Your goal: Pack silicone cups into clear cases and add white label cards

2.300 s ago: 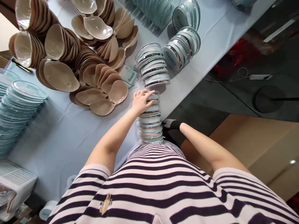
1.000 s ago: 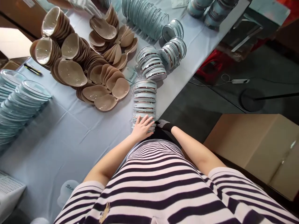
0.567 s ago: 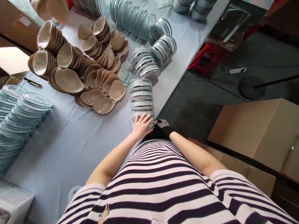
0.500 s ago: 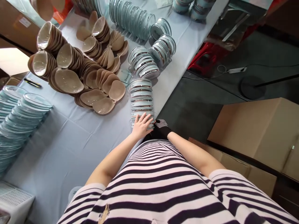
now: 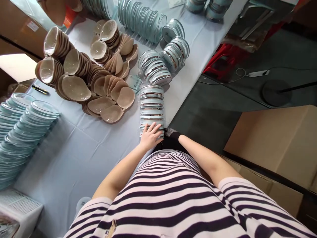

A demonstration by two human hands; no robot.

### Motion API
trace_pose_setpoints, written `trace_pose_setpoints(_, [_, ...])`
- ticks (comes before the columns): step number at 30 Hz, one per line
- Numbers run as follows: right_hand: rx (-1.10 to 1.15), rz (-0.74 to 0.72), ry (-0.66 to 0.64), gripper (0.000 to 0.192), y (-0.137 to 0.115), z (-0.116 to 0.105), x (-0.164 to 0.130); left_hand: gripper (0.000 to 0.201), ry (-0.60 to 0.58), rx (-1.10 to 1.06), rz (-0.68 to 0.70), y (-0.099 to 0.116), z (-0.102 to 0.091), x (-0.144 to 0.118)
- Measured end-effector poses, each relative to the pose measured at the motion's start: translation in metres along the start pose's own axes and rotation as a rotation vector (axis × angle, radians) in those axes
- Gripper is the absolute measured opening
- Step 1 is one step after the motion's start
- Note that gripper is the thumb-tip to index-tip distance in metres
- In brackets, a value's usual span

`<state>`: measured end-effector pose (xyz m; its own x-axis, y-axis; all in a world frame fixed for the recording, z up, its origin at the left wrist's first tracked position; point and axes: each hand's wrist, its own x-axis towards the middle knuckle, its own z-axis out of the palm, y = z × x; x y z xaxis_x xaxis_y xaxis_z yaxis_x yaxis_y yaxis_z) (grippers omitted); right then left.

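One row of round, glossy pale-blue plastic cases point(image 5: 152, 106) | your bare left hand point(image 5: 149, 135): fingers spread, resting on near end | your black-gloved right hand point(image 5: 171, 133): opening, hold hidden

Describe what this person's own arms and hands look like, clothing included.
Both arms come out of short striped sleeves, pale pinkish with dark bands and a plain pale edge at the hem. The forearms are uncovered. The left hand is bare; the right hand wears a glove with a black cuff and a finely speckled, light-on-dark pattern. Its fingers are hard to make out.
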<state>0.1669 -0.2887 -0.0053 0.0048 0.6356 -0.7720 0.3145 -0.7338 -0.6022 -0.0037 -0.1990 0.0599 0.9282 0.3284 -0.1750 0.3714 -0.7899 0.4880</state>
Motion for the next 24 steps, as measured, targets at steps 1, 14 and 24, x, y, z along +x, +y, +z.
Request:
trace_pose_setpoints(1, [-0.018, 0.001, -0.039, 0.025, -0.003, -0.002, 0.003, 0.031, -0.002, 0.000, 0.003, -0.001, 0.000, -0.001])
trace_pose_setpoints(14, [-0.020, -0.061, -0.387, 0.030, -0.049, -0.026, -0.025, 0.079, -0.008, -0.176, -0.349, -0.014, -0.012, -0.019])
trace_pose_setpoints(24, [-0.432, -0.200, -0.256, 0.015, -0.125, 0.010, 0.005, 0.115, 0.077, -0.482, -1.019, 0.002, 0.004, -0.039])
